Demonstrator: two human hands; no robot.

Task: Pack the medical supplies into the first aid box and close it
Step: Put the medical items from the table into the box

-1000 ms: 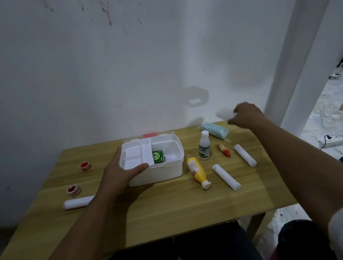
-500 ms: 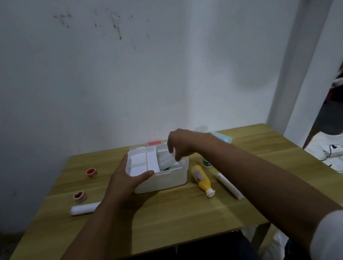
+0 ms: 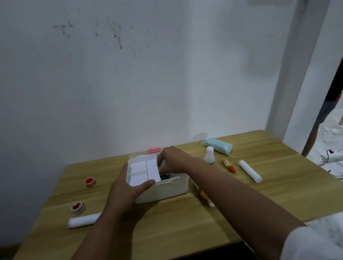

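The right hand (image 3: 171, 159) has sunk deeper into the first aid box (image 3: 161, 187) than half a second ago, fingers curled down inside; whether they hold anything cannot be told. The left hand (image 3: 126, 189) stays clamped on the box's near left corner. A gauze roll (image 3: 84, 220) and two tape rolls (image 3: 78, 208) lie left; the white bottle (image 3: 209, 158), a red tube (image 3: 228, 166) and masks (image 3: 218, 145) right, on the wooden table (image 3: 191, 224) by a white wall.

Open white plastic first aid box (image 3: 165, 189) at centre of light wooden table (image 3: 171, 225).
Two red-cored tape rolls (image 3: 90, 182) lie left; white plastic bottle (image 3: 209, 155) stands right.
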